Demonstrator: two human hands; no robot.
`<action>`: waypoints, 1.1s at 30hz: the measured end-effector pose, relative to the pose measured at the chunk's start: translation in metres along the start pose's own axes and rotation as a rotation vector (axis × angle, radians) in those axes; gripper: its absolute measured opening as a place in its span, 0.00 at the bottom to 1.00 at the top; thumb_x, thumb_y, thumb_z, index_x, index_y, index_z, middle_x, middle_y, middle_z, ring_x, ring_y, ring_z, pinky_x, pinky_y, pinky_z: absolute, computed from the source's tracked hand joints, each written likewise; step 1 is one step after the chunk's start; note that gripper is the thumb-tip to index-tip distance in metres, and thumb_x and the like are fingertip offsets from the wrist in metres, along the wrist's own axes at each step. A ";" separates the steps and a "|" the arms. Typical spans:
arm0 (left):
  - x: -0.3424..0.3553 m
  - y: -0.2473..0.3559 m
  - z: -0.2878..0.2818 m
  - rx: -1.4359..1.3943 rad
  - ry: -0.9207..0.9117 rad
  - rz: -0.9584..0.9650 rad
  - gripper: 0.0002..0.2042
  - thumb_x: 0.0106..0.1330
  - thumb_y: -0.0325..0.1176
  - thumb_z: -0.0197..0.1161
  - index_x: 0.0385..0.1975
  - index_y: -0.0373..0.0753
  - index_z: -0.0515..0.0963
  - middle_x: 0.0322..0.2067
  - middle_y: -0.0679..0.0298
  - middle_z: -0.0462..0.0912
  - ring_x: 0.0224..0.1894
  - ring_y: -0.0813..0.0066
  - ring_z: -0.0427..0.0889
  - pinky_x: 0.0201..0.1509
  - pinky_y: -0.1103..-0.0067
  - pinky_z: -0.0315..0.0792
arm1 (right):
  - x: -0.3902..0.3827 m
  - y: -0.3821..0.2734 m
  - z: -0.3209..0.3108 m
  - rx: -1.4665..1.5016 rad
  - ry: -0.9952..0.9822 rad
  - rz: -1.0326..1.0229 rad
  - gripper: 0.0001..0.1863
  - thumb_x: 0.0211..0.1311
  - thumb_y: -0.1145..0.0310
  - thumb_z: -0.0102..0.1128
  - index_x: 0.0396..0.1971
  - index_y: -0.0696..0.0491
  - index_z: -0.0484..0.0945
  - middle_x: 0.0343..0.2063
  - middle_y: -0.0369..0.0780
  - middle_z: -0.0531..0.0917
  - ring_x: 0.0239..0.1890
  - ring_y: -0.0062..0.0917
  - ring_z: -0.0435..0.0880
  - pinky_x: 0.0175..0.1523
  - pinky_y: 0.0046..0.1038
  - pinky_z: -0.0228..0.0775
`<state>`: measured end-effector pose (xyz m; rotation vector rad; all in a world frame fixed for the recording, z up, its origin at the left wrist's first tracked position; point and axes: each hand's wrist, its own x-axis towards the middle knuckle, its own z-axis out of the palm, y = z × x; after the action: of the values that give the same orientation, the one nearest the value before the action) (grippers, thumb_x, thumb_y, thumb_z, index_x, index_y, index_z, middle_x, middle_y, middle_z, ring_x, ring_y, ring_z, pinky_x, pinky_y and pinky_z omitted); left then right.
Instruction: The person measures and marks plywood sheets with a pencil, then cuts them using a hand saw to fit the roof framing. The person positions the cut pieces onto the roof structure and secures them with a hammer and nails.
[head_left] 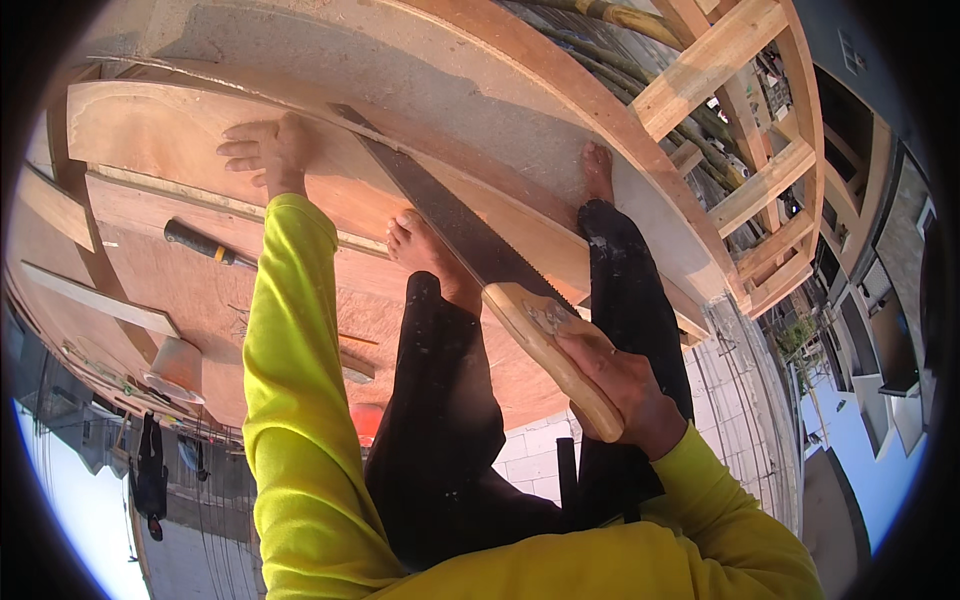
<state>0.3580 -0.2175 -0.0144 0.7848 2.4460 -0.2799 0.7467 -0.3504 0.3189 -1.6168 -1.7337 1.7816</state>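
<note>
My right hand (630,395) is wrapped round the wooden handle of a handsaw (440,215). Its dark toothed blade slants away to the far left, the tip reaching the far edge of a long plywood board (150,125). Fingers spread, my left hand (270,150) lies flat on that board, left of the blade and holding nothing. One bare foot (430,250) rests on the wood beside the blade; the other foot (597,172) stands farther right. A black-handled tool with a yellow band (205,242) lies left of my left sleeve, which hides its end.
A timber frame with crosspieces (765,185) rises at the right, above bamboo poles (705,150). Wood strips (100,298) and a bucket (178,368) are at the left. Pale block wall (535,460) shows below my legs. Another person (152,470) stands far off at lower left.
</note>
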 end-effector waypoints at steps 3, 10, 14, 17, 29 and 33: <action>0.008 0.009 0.006 0.027 0.036 0.047 0.57 0.62 0.62 0.57 0.76 0.32 0.29 0.76 0.37 0.20 0.77 0.30 0.22 0.72 0.35 0.38 | 0.084 0.031 0.037 0.156 0.037 0.010 0.34 0.57 0.73 0.68 0.65 0.57 0.71 0.53 0.49 0.83 0.49 0.41 0.87 0.55 0.35 0.81; -0.012 -0.014 -0.002 -0.025 0.029 -0.019 0.57 0.61 0.60 0.57 0.76 0.33 0.26 0.76 0.38 0.18 0.77 0.30 0.21 0.73 0.36 0.37 | -0.061 -0.020 -0.012 -0.003 -0.066 0.069 0.30 0.54 0.78 0.65 0.61 0.64 0.72 0.43 0.54 0.86 0.47 0.46 0.88 0.57 0.42 0.80; -0.008 0.000 0.007 -0.024 0.063 0.009 0.53 0.63 0.59 0.51 0.76 0.32 0.30 0.76 0.37 0.24 0.77 0.30 0.26 0.73 0.38 0.41 | 0.019 0.013 0.005 0.019 -0.093 0.066 0.34 0.57 0.74 0.68 0.66 0.58 0.70 0.43 0.48 0.87 0.41 0.38 0.90 0.48 0.35 0.84; 0.008 0.011 0.026 0.471 0.270 -0.003 0.43 0.69 0.56 0.36 0.76 0.31 0.39 0.76 0.36 0.40 0.77 0.32 0.43 0.72 0.42 0.53 | 0.069 0.036 0.035 0.031 0.076 -0.068 0.36 0.57 0.74 0.68 0.68 0.56 0.68 0.43 0.49 0.87 0.41 0.38 0.89 0.47 0.32 0.83; 0.047 -0.026 0.048 0.307 0.245 0.086 0.52 0.64 0.59 0.51 0.76 0.32 0.31 0.76 0.38 0.27 0.77 0.32 0.29 0.72 0.38 0.42 | 0.076 0.026 0.029 0.051 0.075 -0.041 0.36 0.55 0.77 0.67 0.68 0.53 0.69 0.50 0.48 0.85 0.43 0.42 0.88 0.50 0.36 0.82; 0.115 -0.088 0.042 0.503 0.572 0.232 0.50 0.66 0.60 0.48 0.76 0.32 0.32 0.76 0.37 0.29 0.77 0.30 0.30 0.72 0.37 0.43 | -0.014 0.008 -0.008 -0.005 -0.027 -0.016 0.33 0.55 0.77 0.67 0.64 0.57 0.72 0.45 0.48 0.86 0.41 0.40 0.89 0.48 0.32 0.83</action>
<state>0.2471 -0.2489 -0.1110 1.5295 2.7995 -0.6739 0.7620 -0.3588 0.3226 -1.5833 -1.7595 1.8014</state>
